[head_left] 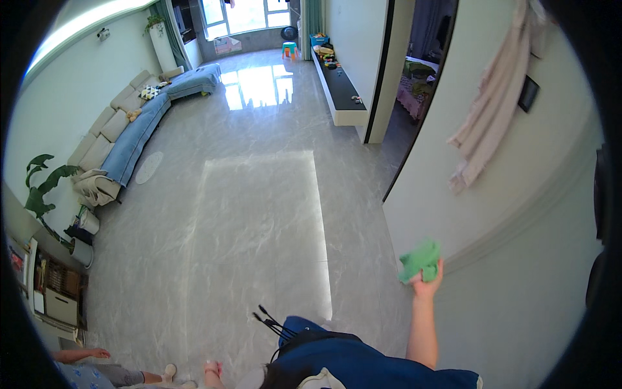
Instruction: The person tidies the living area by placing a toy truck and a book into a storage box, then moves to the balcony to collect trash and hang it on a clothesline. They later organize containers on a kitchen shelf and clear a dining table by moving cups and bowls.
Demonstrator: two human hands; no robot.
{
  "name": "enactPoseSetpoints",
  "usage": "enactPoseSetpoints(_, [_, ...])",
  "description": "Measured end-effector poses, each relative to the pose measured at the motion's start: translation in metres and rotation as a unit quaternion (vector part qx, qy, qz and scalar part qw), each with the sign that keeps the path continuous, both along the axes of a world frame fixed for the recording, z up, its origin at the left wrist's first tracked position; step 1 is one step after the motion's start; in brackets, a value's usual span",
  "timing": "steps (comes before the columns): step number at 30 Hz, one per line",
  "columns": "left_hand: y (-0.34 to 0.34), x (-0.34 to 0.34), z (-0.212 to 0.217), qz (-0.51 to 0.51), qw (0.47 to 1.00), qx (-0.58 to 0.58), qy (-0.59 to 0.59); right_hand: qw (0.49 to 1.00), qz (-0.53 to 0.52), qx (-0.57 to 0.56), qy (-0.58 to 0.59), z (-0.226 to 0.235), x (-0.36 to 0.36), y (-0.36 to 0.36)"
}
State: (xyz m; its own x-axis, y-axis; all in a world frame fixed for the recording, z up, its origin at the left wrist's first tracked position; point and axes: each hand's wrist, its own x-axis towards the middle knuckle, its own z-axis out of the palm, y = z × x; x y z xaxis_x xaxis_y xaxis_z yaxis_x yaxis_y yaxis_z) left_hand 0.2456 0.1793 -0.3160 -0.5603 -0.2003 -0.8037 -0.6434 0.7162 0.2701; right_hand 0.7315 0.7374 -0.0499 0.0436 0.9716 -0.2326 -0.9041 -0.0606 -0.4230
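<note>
— Green cloth (420, 260) is bunched in our right hand (427, 280), pressed to the white wall (518, 194) just above its moulded ledge.

— How far along are we?

— We judge the wiping barely begun; the wall shows no telling marks. Beside the wall, the pink towel (492, 104) hangs untouched.

— And the arm?

— We raise it, forearm upright, fingers pinching the cloth. Our left hand stays out of sight.

Small dark rectangular wall panel (528, 94) (possibly a screen) beside hanging cloth (495, 104).
</note>
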Motion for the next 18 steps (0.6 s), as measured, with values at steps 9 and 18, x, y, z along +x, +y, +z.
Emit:
enactPoseSetpoints(9, [0.217,-0.039,-0.01,0.03,0.992,0.022,-0.117,0.99,0.118,0.006,0.073,0.027,-0.239,0.239])
enactPoseSetpoints(18, [0.685,-0.347,0.059,-0.178,0.933,0.253,0.186,0.999,0.036,-0.028,-0.002,-0.037,-0.27,0.4])
